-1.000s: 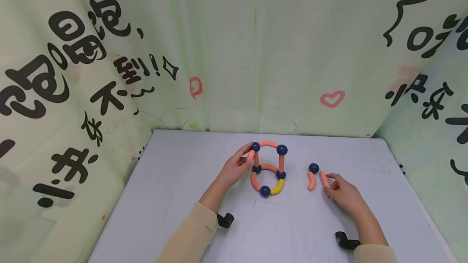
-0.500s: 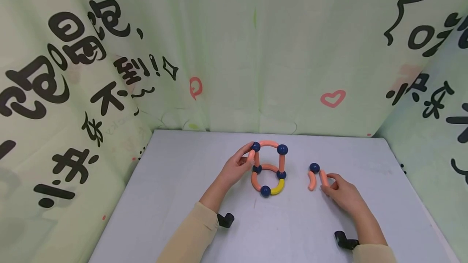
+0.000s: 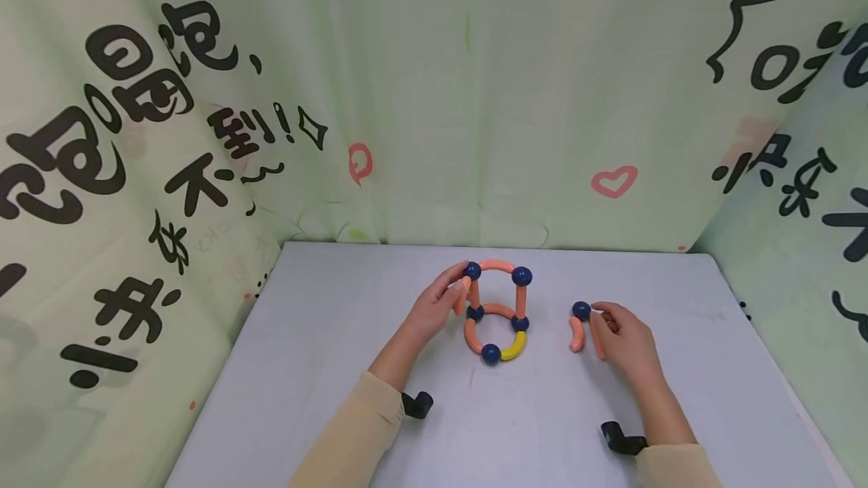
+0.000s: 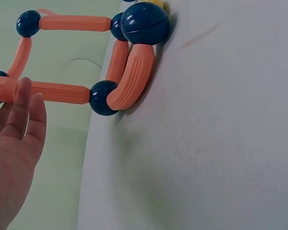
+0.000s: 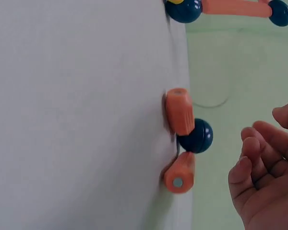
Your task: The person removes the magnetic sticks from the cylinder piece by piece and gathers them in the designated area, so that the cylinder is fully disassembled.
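Note:
In the head view my left hand (image 3: pixel 432 313) holds a short orange magnetic rod (image 3: pixel 462 297) at the top left blue ball (image 3: pixel 472 270) of a standing frame. That frame joins orange rods and blue balls, with one yellow curved rod (image 3: pixel 513 347) at its base. The left wrist view shows the held rod's end (image 4: pixel 2 88) against the fingers. My right hand (image 3: pixel 627 341) hovers over another orange rod (image 3: pixel 597 341), beside a loose blue ball (image 3: pixel 581 311) and a curved orange rod (image 3: pixel 576 335). The right wrist view shows its fingers (image 5: pixel 278 139) loosely bent, with nothing between them.
A white table (image 3: pixel 339 367) carries everything, backed by a pale green printed curtain (image 3: pixel 420 96) that also closes both sides. Black wrist camera mounts (image 3: pixel 417 404) sit at both sleeves. The two loose rods lie close to the loose ball, right of the frame.
My right hand has let go of the orange rod and risen off it, toward the loose ball. My left hand stays at the frame; the rod it holds has tilted slightly.

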